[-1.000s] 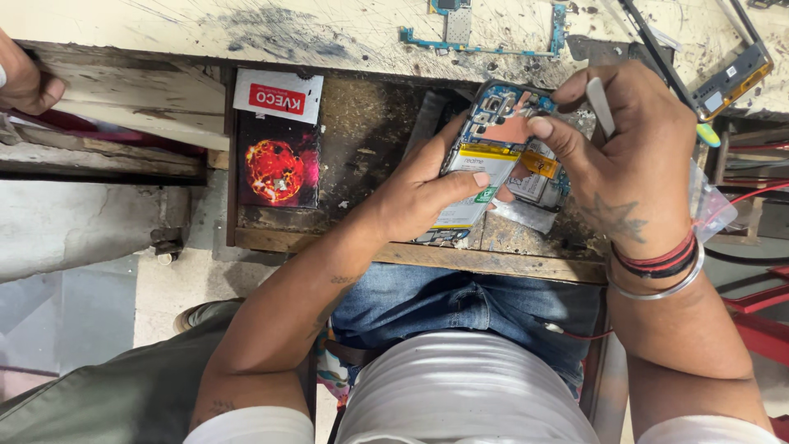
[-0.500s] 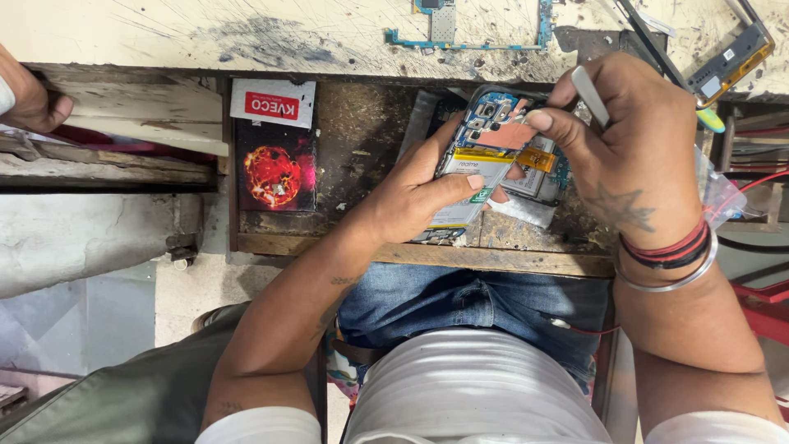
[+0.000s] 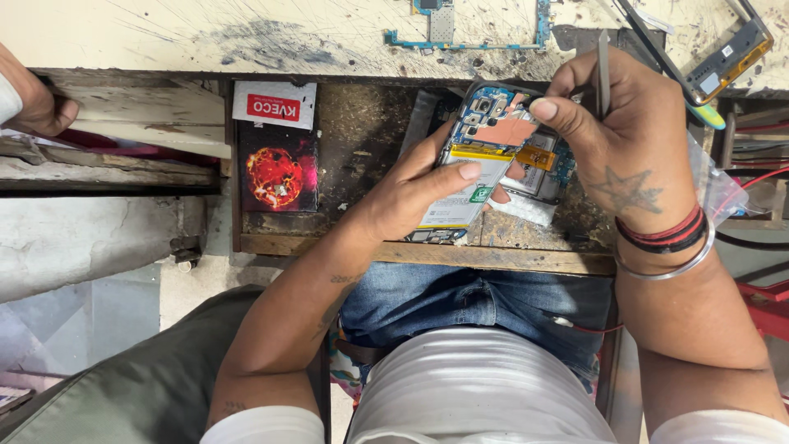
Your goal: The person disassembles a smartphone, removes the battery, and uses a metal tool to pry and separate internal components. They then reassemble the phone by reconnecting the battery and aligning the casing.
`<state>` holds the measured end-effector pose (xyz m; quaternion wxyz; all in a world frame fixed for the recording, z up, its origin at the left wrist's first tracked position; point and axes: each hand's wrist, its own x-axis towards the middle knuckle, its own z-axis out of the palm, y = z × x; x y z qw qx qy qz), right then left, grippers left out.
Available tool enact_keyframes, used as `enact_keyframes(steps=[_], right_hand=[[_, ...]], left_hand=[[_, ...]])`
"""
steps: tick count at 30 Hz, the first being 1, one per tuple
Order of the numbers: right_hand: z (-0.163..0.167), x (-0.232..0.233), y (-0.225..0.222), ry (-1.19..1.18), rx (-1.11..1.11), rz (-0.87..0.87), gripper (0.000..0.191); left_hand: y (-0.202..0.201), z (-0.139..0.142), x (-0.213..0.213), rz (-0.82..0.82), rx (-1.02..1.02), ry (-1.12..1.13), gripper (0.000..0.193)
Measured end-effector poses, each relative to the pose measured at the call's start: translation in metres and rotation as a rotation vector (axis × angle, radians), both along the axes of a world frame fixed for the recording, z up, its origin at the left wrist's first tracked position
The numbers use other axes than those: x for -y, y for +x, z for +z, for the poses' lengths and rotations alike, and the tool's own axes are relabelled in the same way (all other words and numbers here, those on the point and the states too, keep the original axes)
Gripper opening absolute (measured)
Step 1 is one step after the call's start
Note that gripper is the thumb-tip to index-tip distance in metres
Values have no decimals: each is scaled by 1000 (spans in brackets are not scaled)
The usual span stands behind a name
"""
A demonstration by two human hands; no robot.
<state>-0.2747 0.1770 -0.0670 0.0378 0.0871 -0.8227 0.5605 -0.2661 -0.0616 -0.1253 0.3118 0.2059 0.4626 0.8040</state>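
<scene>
**Opened phone held over the drawer, tool at its upper end**

I logged the left hand (image 3: 411, 193) with its grip clenched around an opened phone (image 3: 485, 160), back cover off, thumb lying across the pale battery and the fingers wrapped under the left edge. The phone sat tilted, its camera end pointing up and away from the body, above an open wooden drawer (image 3: 427, 251) set under the desk (image 3: 246, 37). Blue circuit board, a copper-coloured patch and an orange flex strip showed at the phone's upper half.

The right hand (image 3: 629, 160) had its grip closed on a thin metal tool (image 3: 603, 70), held upright between thumb and fingers; I took it for tweezers but could not tell for certain. The thumb tip rested at the phone's upper right corner. Whether the tool's working end touched the board was hidden behind the fingers. Red and black bands and a metal bangle sat on that wrist.

In the drawer, left of the phone, lay a dark box with a red glowing ball printed on it (image 3: 277, 168), well apart from both hands. On the scratched desk top lay a bare blue circuit frame (image 3: 468, 33) and, at far right, a phone frame with a yellow edge (image 3: 727, 57). Another person's hand (image 3: 33, 103) rested at the far left edge.
</scene>
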Motion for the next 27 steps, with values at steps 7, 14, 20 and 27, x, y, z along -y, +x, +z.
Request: enact_keyframes(steps=[7, 14, 20, 27], right_hand=[[10, 10, 9, 460, -589, 21, 21], [28, 30, 15, 568, -728, 106, 31], [38, 38, 20, 602, -720, 132, 27], [75, 44, 10, 945, -657, 258, 27]], left_hand=[[-4, -3, -2, -36, 87, -18, 70], [1, -9, 1, -45, 88, 24, 58], [-4, -15, -2, 74, -299, -126, 51], [0, -12, -2, 31, -165, -178, 59]])
